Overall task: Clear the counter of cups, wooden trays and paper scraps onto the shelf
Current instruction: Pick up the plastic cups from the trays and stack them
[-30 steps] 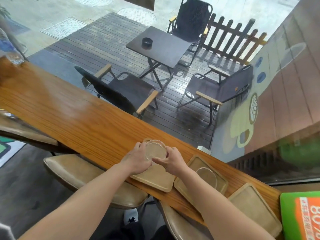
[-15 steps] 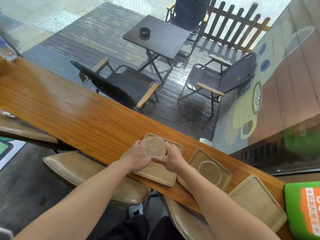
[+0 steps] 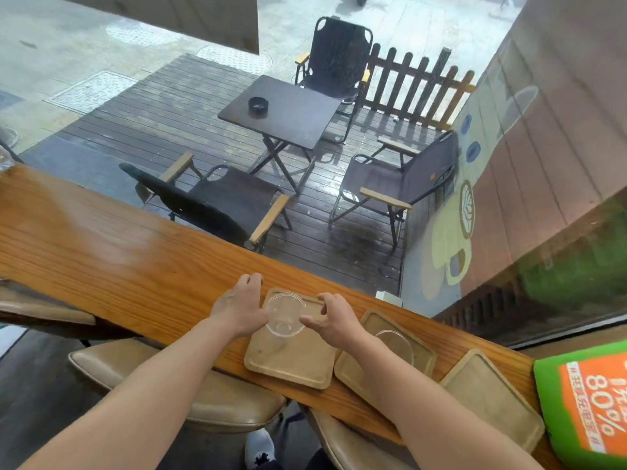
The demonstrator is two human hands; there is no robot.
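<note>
So there's a long wooden counter [image 3: 118, 266] running along a window, and three wooden trays sit in a row toward its 4 o'clock end. The left tray [image 3: 291, 354] has a clear plastic cup [image 3: 285, 313] standing upright on its far half, and as far as I can see the cup is empty, you look straight through to the bottom. Both hands are on it: the left hand [image 3: 237, 310] wraps the cup from its 9 o'clock side, fingers curled around the wall, and the right hand [image 3: 334, 320] pinches it from 3 o'clock with the thumb on the rim and the fingers bent over the tray's far edge. So it's gripped from both sides, and I can't tell if it's lifted or resting on the tray.

The middle tray [image 3: 420, 344], just beside the first one at 3 o'clock, holds a second clear cup [image 3: 395, 346], partly hidden behind the right forearm, also looks empty. The third tray [image 3: 492, 398] further toward 4 o'clock has nothing in it. A green and orange sign [image 3: 590, 412] sits at the far right edge. Tan stools [image 3: 210, 401] are tucked under the counter.
</note>
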